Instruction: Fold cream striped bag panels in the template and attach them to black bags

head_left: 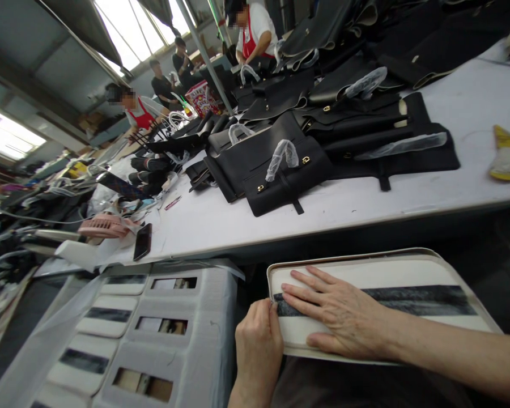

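Hands together on a white panel (408, 269)
The right hand (335, 311) lies flat and spread; beside it the left hand (258, 345) pinches the end of the black strip (420, 300). It looks fully laid; similar panels (110, 314) stack leftward.

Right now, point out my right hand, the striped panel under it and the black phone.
right hand (338, 314), head view, on the back of the hand.
striped panel (425, 300), head view, on its dark stripe right of the hand.
black phone (143, 241), head view, on the middle of its dark face.
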Available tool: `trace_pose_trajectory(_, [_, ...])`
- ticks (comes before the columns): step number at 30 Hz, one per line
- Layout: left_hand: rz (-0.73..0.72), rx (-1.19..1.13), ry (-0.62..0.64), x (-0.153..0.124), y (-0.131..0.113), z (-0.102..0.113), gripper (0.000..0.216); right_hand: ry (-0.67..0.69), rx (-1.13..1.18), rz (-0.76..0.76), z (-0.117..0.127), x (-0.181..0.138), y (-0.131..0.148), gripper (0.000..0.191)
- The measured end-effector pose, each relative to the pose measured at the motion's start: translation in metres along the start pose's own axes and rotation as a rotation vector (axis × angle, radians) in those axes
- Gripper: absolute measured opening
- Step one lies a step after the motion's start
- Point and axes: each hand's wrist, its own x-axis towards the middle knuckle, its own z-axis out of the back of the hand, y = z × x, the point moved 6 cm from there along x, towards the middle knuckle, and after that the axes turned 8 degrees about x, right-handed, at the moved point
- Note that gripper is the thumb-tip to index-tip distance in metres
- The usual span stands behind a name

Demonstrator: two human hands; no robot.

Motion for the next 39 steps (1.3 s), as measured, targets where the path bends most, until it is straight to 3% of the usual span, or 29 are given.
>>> trace_pose_trajectory(4, [0.062,-0.119,0.083,0.003,0.002,0.005,0.021,0.006,-0.011,0.012,-0.001,0.0,0.0,0.083])
trace_pose_trajectory(8, [0.226,-0.273,0.172,0.01,0.017,0.004,0.035,0.022,-0.044,0.019,-0.003,0.0,-0.001,0.082])
trace_pose_trajectory(13, [0.536,-0.8,0.349,0.013,0.039,-0.021,0.033,-0.001,-0.094,0.042,-0.002,0.001,0.001,0.082])
trace_pose_trajectory(17, [0.641,-1.011,0.466,0.014,0.039,-0.028,0.038,0.003,-0.141,0.045,-0.002,0.001,0.003,0.08])
trace_pose_trajectory(28, [0.65,-0.972,0.834,0.029,0.042,-0.036,0.048,0.051,-0.083,0.011,-0.004,0.001,0.0,0.078])
trace_pose_trajectory(36, [0.61,-0.923,0.98,0.039,0.044,-0.042,0.052,0.059,-0.108,-0.013,-0.004,0.001,-0.001,0.079])
trace_pose_trajectory(39, [0.596,-0.898,0.975,0.045,0.043,-0.044,0.056,0.021,-0.139,0.027,-0.005,-0.005,0.001,0.081])
